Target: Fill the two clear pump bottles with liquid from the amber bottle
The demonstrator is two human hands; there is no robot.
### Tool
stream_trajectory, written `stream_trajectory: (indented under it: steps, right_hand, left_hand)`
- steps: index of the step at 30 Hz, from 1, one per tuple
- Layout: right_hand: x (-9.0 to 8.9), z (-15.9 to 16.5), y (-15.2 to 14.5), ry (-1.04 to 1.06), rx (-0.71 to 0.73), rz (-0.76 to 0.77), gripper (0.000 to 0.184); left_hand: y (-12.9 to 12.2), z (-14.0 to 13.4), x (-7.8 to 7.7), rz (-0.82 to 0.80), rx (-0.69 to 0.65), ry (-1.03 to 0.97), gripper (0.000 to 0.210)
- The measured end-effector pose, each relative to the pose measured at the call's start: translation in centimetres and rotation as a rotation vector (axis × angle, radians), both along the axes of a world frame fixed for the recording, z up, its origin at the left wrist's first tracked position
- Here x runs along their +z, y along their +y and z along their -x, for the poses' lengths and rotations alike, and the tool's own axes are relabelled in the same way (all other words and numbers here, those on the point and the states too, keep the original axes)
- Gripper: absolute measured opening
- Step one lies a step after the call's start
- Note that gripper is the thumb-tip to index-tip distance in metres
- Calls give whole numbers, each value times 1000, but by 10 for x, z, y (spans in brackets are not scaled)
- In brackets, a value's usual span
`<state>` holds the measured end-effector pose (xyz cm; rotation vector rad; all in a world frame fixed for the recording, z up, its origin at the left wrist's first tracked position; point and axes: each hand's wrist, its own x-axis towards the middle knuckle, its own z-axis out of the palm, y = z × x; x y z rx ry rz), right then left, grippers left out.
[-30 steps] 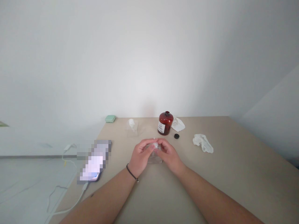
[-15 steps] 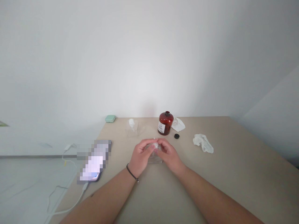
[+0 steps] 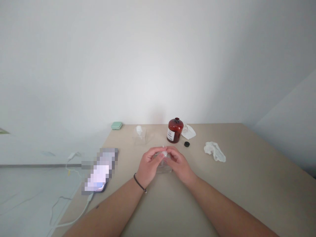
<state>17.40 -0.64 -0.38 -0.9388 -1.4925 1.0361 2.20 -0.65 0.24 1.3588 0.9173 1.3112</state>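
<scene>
Both hands meet at a clear, square-sided container (image 3: 164, 169) standing on the table in front of me. A white wad (image 3: 164, 153), perhaps tissue, shows at its top between my thumbs. My left hand (image 3: 150, 165) curls around the top from the left, thumb against the wad. From the right my right hand (image 3: 179, 165) does the same, its fingertips meeting the left ones at the far side. The container's mouth is hidden by my fingers. Beyond them is a brown bottle (image 3: 174, 131) with a white label and an uncovered neck; a black cap (image 3: 187, 144) lies beside it.
At the back left stands a similar clear container (image 3: 140, 141) topped with white material. A green case (image 3: 116, 125) sits near the wall. On the left lies a phone (image 3: 98, 171) with a white cable (image 3: 81, 215). A crumpled tissue (image 3: 214, 151) and white paper (image 3: 189, 132) lie rightward.
</scene>
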Motion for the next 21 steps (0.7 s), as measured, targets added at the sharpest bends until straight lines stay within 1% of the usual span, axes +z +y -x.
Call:
stream_trajectory:
  steps: [7, 13, 18, 21]
  right_hand:
    - [-2, 1, 0, 38, -6, 25, 27]
    - [-2, 0, 1, 0, -5, -4, 26]
    - [-7, 1, 2, 28, -19, 20, 28]
    - [-6, 2, 2, 32, -21, 20, 27]
  left_hand:
    - [-1, 1, -1, -4, -1, 14, 26]
    - [-1, 1, 0, 0, 0, 4, 26]
    - [-1, 1, -1, 5, -2, 8, 27]
    - [-1, 1, -1, 4, -2, 10, 27]
